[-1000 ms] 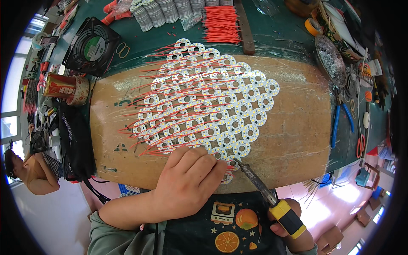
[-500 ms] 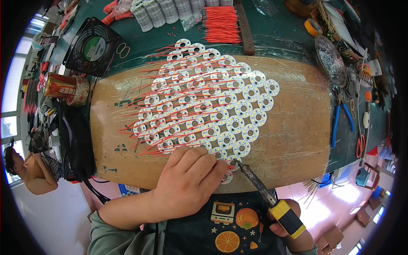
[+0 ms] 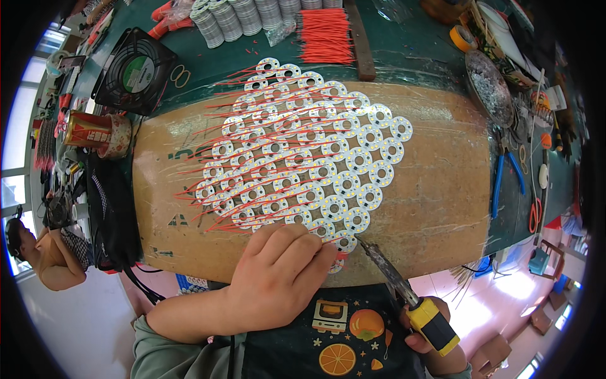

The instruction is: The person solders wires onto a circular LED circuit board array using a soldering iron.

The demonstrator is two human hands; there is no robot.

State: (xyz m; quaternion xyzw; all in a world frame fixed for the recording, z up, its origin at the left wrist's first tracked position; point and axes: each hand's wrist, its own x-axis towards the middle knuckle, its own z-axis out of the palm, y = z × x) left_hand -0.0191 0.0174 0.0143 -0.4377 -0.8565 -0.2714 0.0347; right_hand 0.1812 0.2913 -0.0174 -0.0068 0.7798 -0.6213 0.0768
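The right grip (image 3: 426, 325) is closed around the yellow-and-black handle (image 3: 435, 328) of a soldering iron (image 3: 391, 270), slanting it away and leftward so its tip sits just beside the nearest ring-shaped LED board (image 3: 344, 247); holding it this far back presumably spares the fingers from heat. The left grip (image 3: 274, 271) is curled, knuckles up, at the near end of the array of LED boards (image 3: 322, 162), seemingly to steady something there; its fingertips are hidden, so what it pinches, if anything, I cannot tell. Ahead of both grips the boards lie flat in close-set slanting rows on a brown sheet (image 3: 435, 189), likely for easy reach, their red leads (image 3: 265, 156) trailing leftward, which leaves the iron's side freer. Farther ahead, a bundle of red wires (image 3: 325, 36) lies on the green bench (image 3: 416, 72). As for writing, dark lettering (image 3: 180, 155) marks the sheet ahead-left of the left grip; beyond it, an axial fan (image 3: 151, 69) bears a green round label (image 3: 138, 74), too small to read, and a red-and-gold can (image 3: 88, 131) carries printed characters.
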